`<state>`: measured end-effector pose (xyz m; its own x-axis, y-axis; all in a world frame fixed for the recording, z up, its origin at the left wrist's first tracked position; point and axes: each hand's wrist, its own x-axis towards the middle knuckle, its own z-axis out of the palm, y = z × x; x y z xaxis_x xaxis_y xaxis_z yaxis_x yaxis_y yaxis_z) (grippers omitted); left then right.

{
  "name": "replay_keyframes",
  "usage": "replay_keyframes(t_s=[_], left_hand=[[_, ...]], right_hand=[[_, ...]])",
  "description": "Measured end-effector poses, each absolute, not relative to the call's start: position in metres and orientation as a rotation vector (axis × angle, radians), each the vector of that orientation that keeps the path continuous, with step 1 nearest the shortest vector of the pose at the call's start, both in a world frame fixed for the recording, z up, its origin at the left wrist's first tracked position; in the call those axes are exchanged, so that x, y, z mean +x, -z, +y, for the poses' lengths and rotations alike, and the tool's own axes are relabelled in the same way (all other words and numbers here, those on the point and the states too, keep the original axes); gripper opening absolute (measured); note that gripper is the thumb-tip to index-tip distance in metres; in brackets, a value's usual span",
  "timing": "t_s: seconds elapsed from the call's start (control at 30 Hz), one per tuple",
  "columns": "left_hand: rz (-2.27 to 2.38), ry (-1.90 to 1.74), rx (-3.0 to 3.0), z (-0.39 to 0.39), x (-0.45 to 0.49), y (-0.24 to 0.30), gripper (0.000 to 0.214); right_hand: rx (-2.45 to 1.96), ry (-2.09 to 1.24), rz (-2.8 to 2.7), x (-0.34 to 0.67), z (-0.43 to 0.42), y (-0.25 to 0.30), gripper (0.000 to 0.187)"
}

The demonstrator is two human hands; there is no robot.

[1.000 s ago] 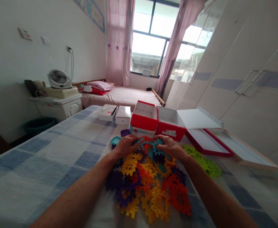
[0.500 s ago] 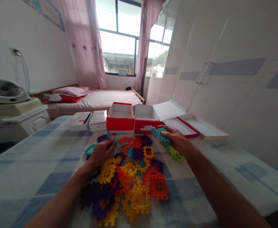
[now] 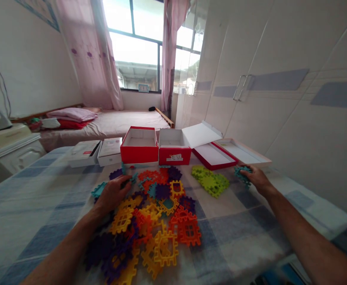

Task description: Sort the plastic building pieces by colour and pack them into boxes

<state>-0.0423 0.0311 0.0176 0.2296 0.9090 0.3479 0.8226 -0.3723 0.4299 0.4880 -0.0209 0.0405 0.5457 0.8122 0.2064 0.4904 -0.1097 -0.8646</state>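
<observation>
In my right hand (image 3: 259, 181) is a clump of teal interlocking plastic pieces (image 3: 242, 175), held low over the table's right side. A pile of lime-green pieces (image 3: 210, 180) lies to the left of it. My left hand (image 3: 114, 194) rests at the pile's far left, fingers closed on a small teal piece (image 3: 134, 178). Another teal piece (image 3: 98, 190) pokes out beside that hand. Close by are orange-red pieces (image 3: 188, 229), yellow pieces (image 3: 165, 247) and purple pieces (image 3: 163, 191), loosely heaped with notched edges. Some pieces are hidden under others.
Behind the pile stand an open red box (image 3: 139, 154) and a second red box (image 3: 175, 157) with its white lid flap raised. Shallow trays, including a red-rimmed tray (image 3: 220, 164), lie to the right. Two white boxes (image 3: 86, 158) are on the left. A checked cloth covers the table.
My right hand has carried the teal pieces to the right, away from the lime-green ones, which now show fully. My left hand stays at the pile. The view has swung to the right.
</observation>
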Motion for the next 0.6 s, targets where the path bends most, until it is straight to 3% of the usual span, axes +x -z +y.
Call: replay_keyframes(t_s=[0.13, 0.33, 0.6], left_hand=[[1.663, -0.85, 2.313, 0.031, -0.042, -0.019, 0.042], [1.641, -0.883, 2.34, 0.025, -0.037, -0.024, 0.039], [1.658, -1.003, 2.171, 0.026, -0.037, -0.023, 0.037]], right_hand=[[-1.723, -0.41, -1.123, 0.49, -0.009, -0.034, 0.043], [-1.939, -0.028, -1.231, 0.461, -0.016, -0.058, 0.038], [-1.409, -0.293, -2.037, 0.3, 0.006, -0.088, 0.032]])
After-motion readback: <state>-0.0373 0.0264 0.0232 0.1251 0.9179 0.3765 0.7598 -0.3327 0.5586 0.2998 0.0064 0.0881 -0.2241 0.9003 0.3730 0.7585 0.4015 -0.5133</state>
